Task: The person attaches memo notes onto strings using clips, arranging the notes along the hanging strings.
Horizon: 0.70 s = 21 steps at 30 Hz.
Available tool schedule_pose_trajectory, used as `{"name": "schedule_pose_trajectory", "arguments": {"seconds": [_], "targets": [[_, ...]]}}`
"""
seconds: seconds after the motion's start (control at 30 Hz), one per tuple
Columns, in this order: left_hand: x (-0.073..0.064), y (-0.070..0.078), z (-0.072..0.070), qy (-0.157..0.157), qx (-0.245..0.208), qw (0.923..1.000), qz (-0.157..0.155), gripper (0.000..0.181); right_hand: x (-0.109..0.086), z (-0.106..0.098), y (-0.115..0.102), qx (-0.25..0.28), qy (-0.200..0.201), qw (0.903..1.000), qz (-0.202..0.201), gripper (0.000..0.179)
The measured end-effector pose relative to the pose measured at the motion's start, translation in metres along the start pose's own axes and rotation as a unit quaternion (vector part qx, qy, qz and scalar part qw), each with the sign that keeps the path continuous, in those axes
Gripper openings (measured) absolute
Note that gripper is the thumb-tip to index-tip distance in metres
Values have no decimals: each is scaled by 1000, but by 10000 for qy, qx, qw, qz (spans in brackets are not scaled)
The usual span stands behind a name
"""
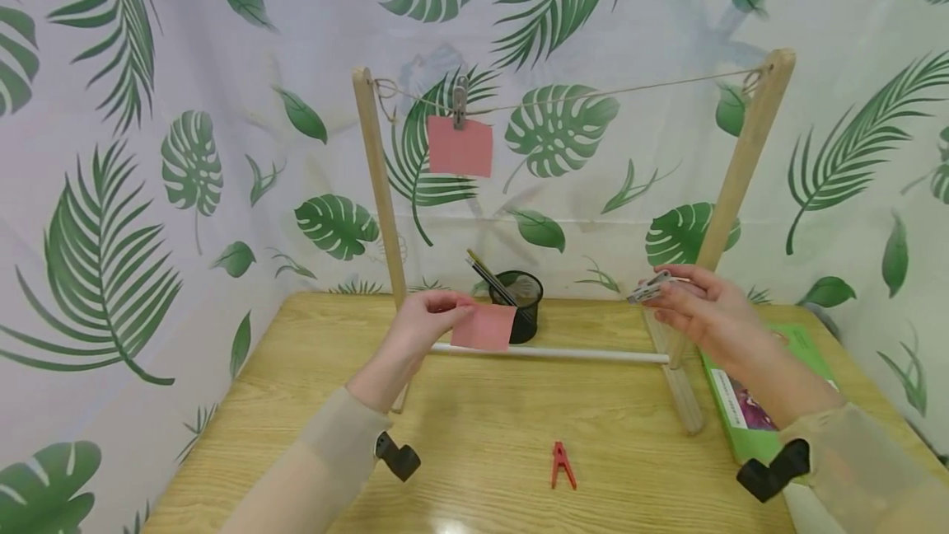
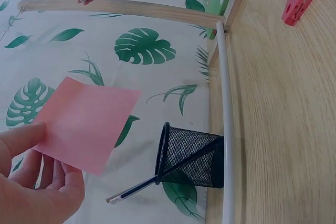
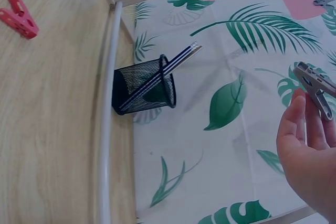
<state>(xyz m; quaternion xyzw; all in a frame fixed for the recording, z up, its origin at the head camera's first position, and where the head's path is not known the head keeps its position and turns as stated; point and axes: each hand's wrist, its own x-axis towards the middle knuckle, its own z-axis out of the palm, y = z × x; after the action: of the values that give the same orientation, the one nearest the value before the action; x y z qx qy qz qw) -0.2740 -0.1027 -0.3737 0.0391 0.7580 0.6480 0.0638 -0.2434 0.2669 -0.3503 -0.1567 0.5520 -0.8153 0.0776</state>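
Observation:
My left hand (image 1: 430,324) pinches a pink paper square (image 1: 485,329) by one edge between thumb and fingers; in the left wrist view the paper (image 2: 86,124) spreads out flat. At the right, my right hand (image 1: 700,303) holds a grey clothespin (image 1: 650,287), seen close in the right wrist view (image 3: 315,90). Above, another pink paper square (image 1: 460,147) hangs from a string (image 1: 586,96) by a grey clothespin (image 1: 460,101). A red clothespin (image 1: 563,466) lies on the table in front of the hands.
Two wooden posts (image 1: 745,159) carry the string, joined low down by a white rod (image 1: 578,355). Behind the rod stands a black mesh pen cup (image 1: 526,321) with pencils (image 1: 489,277). A green book (image 1: 804,344) lies on the wooden table (image 1: 474,435) beneath the right forearm.

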Motion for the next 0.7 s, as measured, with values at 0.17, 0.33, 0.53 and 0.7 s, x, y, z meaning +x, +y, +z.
{"name": "schedule_pose_trajectory", "arguments": {"seconds": [0.17,0.33,0.53,0.7], "targets": [[0,7,3,13,-19,10000,-40,20,5,6,-12,-235,-65,9996,-110,29],[0,14,5,28,-28,10000,-5,22,10,12,-23,-322,-124,9992,-193,30],[1,22,9,18,-98,9999,-23,23,16,17,-31,-361,-152,9989,-248,28],[2,28,14,-104,-273,9996,-39,24,20,20,-37,-389,-132,9987,-302,25]]}}
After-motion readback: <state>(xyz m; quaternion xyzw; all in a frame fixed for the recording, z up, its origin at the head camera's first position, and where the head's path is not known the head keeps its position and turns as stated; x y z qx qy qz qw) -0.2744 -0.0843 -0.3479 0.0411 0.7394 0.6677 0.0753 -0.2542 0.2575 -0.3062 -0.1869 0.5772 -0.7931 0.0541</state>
